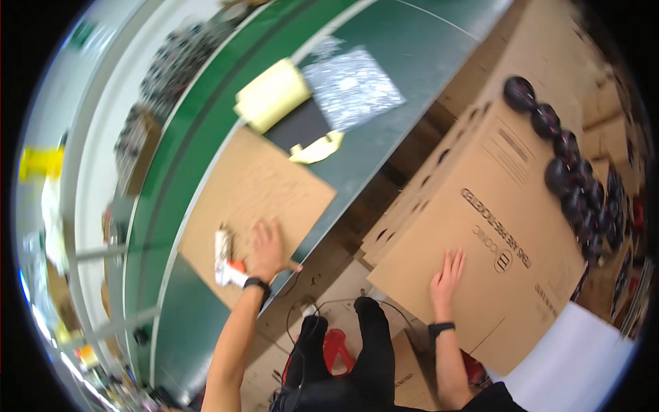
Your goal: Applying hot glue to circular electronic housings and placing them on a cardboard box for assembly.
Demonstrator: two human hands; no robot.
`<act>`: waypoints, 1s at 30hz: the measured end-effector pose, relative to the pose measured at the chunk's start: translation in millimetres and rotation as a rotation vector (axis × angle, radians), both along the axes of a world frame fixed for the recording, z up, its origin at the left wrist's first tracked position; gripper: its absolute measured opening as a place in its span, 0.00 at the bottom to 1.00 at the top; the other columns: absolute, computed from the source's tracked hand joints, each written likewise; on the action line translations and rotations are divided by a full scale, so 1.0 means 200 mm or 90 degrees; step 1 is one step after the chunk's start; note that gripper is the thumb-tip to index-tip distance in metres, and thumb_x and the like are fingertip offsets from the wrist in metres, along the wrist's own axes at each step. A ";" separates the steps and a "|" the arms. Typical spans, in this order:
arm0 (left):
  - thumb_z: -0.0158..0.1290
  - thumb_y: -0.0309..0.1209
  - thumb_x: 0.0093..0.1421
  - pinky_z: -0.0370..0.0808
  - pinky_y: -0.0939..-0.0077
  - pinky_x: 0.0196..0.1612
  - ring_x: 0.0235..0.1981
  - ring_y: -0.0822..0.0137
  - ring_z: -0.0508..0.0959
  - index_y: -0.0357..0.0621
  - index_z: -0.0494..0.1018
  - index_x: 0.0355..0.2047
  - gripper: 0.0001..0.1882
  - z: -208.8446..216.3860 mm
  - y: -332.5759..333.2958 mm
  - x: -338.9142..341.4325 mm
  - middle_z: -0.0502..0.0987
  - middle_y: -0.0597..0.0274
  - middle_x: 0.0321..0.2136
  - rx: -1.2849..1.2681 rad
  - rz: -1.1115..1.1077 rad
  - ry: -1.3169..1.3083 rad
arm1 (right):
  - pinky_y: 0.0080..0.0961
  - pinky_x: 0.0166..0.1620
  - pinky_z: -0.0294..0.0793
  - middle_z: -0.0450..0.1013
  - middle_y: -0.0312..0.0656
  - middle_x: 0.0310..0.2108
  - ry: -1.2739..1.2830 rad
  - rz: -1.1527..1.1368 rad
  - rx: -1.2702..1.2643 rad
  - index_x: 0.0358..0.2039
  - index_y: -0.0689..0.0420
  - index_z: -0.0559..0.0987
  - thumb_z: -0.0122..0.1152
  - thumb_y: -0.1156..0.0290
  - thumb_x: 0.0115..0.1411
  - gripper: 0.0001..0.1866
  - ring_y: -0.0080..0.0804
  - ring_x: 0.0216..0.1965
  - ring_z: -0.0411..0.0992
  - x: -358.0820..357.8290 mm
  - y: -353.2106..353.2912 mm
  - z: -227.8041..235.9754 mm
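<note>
Indoors, cardboard sheet (264, 180) on green worktop (419, 58).

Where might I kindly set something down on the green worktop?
Bare green worktop shows beyond the shiny plastic sheet, and lower left, below the cardboard sheet. It's crowded around the yellow roll, and by the left hand and white tool.

To my left, a flat, plain brown cardboard sheet (257, 172) lies at a slant on the green table (425, 48). On its near left part rests a white tool (223, 254) with an orange patch, slightly blurred. To my right, a broader brown cardboard panel (473, 226) bears black printing on its upper face.
</note>
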State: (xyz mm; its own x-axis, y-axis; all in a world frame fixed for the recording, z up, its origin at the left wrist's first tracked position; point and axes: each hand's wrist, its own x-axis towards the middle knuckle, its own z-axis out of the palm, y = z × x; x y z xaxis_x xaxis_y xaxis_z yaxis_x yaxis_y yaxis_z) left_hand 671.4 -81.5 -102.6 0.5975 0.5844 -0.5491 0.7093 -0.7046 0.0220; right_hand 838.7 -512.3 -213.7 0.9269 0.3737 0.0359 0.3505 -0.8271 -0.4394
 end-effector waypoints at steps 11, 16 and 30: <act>0.78 0.54 0.26 0.72 0.40 0.57 0.71 0.30 0.45 0.48 0.36 0.74 0.82 0.07 -0.05 -0.11 0.38 0.28 0.71 0.012 0.072 -0.008 | 0.43 0.65 0.63 0.63 0.62 0.62 0.436 0.163 -0.072 0.55 0.60 0.76 0.58 0.71 0.56 0.25 0.57 0.65 0.61 -0.69 -0.09 0.46; 0.69 0.56 0.44 0.74 0.46 0.56 0.69 0.29 0.49 0.51 0.42 0.74 0.66 -0.22 -0.12 -0.43 0.41 0.29 0.71 0.234 0.054 0.052 | 0.36 0.54 0.75 0.78 0.57 0.46 0.376 0.006 0.069 0.51 0.64 0.78 0.57 0.70 0.60 0.20 0.43 0.50 0.78 -0.79 -0.36 0.55; 0.54 0.30 0.53 0.74 0.54 0.43 0.38 0.49 0.77 0.39 0.76 0.36 0.11 0.07 -0.13 -1.71 0.77 0.47 0.35 0.054 0.168 -0.552 | 0.26 0.47 0.75 0.80 0.44 0.41 0.759 0.018 -0.119 0.50 0.63 0.80 0.57 0.69 0.64 0.17 0.31 0.42 0.77 -1.54 -0.33 0.47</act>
